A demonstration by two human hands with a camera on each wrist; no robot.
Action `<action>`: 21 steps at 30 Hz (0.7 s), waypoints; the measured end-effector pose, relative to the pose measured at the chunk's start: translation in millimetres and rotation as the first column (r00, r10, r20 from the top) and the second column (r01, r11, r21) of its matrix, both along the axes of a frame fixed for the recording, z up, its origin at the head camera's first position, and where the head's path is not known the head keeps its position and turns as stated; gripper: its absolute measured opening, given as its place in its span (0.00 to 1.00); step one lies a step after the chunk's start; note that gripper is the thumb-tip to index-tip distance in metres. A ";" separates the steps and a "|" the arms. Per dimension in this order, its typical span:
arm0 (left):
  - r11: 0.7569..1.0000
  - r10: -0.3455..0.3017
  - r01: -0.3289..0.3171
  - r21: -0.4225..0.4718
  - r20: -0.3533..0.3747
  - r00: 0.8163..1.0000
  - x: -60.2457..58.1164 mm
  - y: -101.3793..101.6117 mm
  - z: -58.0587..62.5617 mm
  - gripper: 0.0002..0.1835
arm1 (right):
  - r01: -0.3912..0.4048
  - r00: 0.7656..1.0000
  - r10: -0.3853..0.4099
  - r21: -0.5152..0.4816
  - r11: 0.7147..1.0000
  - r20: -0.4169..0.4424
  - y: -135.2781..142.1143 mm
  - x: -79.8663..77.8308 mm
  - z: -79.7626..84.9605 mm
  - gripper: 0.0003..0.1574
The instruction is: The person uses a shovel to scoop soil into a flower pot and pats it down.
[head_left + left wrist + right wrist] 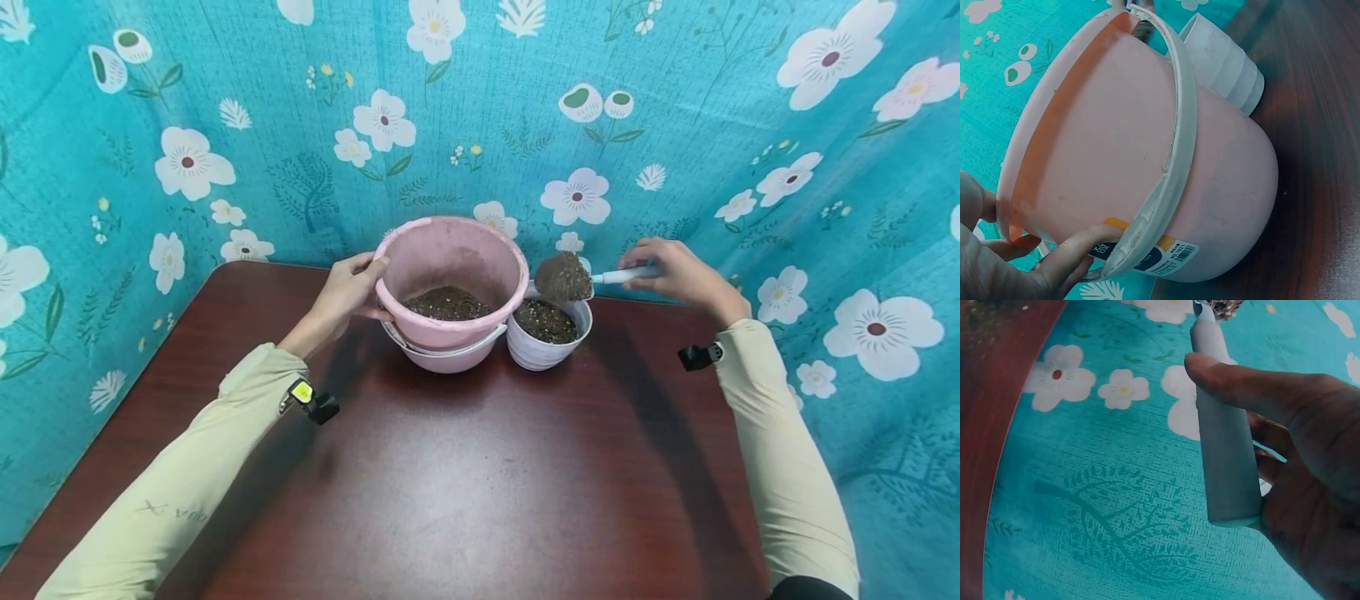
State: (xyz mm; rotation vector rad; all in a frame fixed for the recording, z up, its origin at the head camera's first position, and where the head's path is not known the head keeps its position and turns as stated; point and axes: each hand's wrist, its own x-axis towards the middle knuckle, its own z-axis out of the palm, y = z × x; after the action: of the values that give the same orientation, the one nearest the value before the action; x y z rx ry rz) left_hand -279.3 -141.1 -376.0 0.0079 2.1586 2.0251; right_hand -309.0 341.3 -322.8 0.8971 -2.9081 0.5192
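Note:
My left hand (347, 292) grips the left rim of a pink bucket (420, 332), thumb over the edge and fingers against the outer side. Dark soil (447, 305) lies at the bottom of the bucket. Its white carrying handle (1185, 119) hangs down around the outside, and one finger touches it in the left wrist view. To the right stands a whitish ribbed pot (538, 354) with soil inside. Above this pot, my right hand (678, 273) holds a trowel by its pale handle (1227, 456); the blade carries a mound of soil (562, 277).
A dark reddish-brown table (480, 475) lies beneath the bucket and pot. Close behind it hangs a blue flowered curtain (480, 100), which also runs along both sides. A label (1169, 256) is on the bucket's side.

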 end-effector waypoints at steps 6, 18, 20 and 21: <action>1.000 0.007 -0.007 -0.002 -0.005 1.000 0.3 0.5 0.2 0.29 | -0.023 0.988 0.032 0.064 0.998 -0.152 -10.7 7.0 -3.2 0.14; 1.000 0.009 -0.009 0.013 -0.006 1.000 0.4 1.9 -0.2 0.29 | -0.017 0.855 0.119 0.202 0.979 -0.504 -20.2 10.7 -4.0 0.15; 1.000 0.006 -0.006 0.013 -0.009 1.000 0.4 1.9 0.0 0.29 | -0.010 0.823 0.138 0.228 0.974 -0.552 -19.2 9.9 -3.9 0.14; 1.000 0.002 -0.002 0.011 -0.008 1.000 0.2 2.0 -0.2 0.29 | -0.006 0.812 0.141 0.233 0.972 -0.567 -18.3 10.0 -4.1 0.14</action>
State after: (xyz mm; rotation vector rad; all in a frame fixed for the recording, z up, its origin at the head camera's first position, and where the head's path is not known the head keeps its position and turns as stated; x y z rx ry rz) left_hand -279.2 -139.1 -376.2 0.0146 2.1533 2.0413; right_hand -299.0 323.0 -326.9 0.9824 -2.3920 -0.0887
